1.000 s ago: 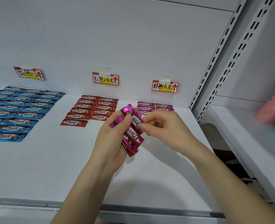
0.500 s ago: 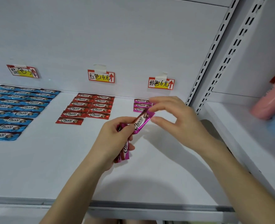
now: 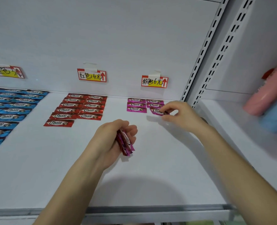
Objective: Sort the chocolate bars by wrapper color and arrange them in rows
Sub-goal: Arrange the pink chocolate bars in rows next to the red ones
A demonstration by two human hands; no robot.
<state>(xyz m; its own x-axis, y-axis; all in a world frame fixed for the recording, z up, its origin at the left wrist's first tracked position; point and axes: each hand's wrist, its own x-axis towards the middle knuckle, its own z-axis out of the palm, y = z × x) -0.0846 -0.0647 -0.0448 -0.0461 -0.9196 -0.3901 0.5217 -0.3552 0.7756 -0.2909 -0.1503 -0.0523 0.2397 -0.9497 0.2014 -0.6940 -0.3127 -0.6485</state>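
Reaches far over the shelf point(image 3: 150, 176) with the right hand point(image 3: 181, 116), pinching one pink bar point(image 3: 155, 111) by its right end, just in front of the pink right column. Curls the left hand point(image 3: 111, 140) round a pink stack point(image 3: 125, 143), count unclear. Beyond: blue bars point(image 3: 17, 104), cut off left; eleven red bars point(image 3: 79, 109); five pink bars point(image 3: 137, 104) laid flat.

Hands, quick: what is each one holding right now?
Left hand: curled round a small bundle of pink bars.
Right hand: pinching a single pink bar beside the pink rows.
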